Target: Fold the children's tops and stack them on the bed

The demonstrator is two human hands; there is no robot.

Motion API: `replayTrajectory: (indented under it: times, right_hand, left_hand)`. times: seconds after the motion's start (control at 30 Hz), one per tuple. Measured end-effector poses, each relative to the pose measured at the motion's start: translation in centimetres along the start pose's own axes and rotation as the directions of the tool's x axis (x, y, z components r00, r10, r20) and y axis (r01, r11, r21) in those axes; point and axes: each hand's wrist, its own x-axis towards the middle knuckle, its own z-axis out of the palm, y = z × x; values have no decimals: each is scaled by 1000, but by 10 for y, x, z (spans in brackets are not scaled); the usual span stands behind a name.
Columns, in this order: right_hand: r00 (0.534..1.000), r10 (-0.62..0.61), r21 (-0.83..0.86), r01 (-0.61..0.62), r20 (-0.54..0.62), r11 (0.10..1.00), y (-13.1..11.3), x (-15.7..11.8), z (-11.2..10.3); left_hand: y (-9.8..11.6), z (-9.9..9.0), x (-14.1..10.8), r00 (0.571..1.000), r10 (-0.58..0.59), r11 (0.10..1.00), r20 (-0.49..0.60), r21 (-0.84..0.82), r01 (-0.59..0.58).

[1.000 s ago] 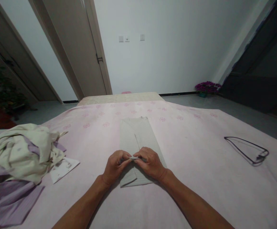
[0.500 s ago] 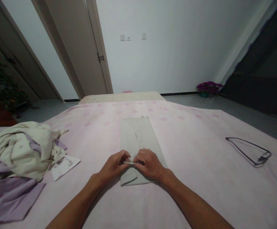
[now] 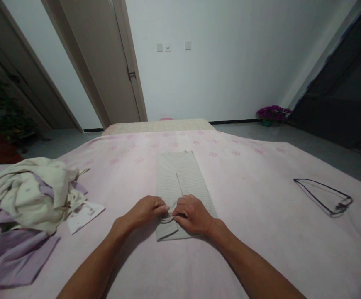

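A pale grey-green ribbed garment (image 3: 168, 170) lies folded into a long narrow shape, with a thin dark line down its middle. Both hands are at its near half, close together. My right hand (image 3: 193, 214) is closed, thumb and fingers pinching a raised fold of the cloth. Just left of it, my left hand (image 3: 151, 209) is closed too, fingertips pressed together on the same fold at the garment's left edge. A small loop of the cloth shows between and below the hands. The palms are hidden.
The garment rests on a pink flowered sheet (image 3: 255, 199). At the left lies a heap of cream and purple clothes (image 3: 34, 195) beside a white printed piece (image 3: 84, 216). A black wire hanger-like frame (image 3: 323, 197) is at the right. Purple flowers (image 3: 273, 114) stand on the floor beyond.
My left hand has turned palm-down, its fingers now stretched along the fold rather than curled up around it. The right hand stays nearly in place. The fold has opened into a small loop.
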Motion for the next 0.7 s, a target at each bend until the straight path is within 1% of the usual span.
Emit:
replayTrajectory:
  times: [0.07,0.1,0.17,0.2,0.27,0.37,0.47,0.53,0.6,0.67,0.7]
  right_hand:
    - [1000,-5,-5,5,1,1000,0,1,0]
    - [1000,-6,-6,6,0,1000,0,1,1]
    - [1000,-7,-10,7,-2,1000,0,1,0]
    - [1000,-8,-12,8,-1,1000,-1,0,-1]
    - [1000,-18,-9,19,9,1000,-2,0,-3]
    - [999,-37,15,37,28,999,-4,-2,-6]
    - [998,-44,32,43,45,999,-7,-3,-8]
    - [998,-46,50,44,53,998,-8,-4,-8]
    - [998,-37,96,32,57,995,-6,-5,-9]
    - [998,10,184,-19,54,983,-1,-5,-13]
    - [997,56,243,-67,54,968,4,-6,-17]
  left_hand:
    - [1,3,10,994,22,997,-111,74,-14]
    - [0,8,15,983,40,995,-180,92,-24]
    - [-2,23,25,955,77,992,-286,117,-45]
    - [-3,32,29,946,93,989,-310,142,-51]
    - [-6,48,34,946,112,971,-306,234,-40]
    - [-7,62,36,970,108,922,-220,388,-14]
    - [-8,63,33,984,106,886,-146,463,-27]
    - [-8,62,31,984,117,868,-136,495,-35]
    - [-8,62,31,981,127,851,-147,525,-32]
    - [-7,63,30,978,136,835,-156,550,-28]
    - [-6,64,30,977,141,828,-159,559,-28]
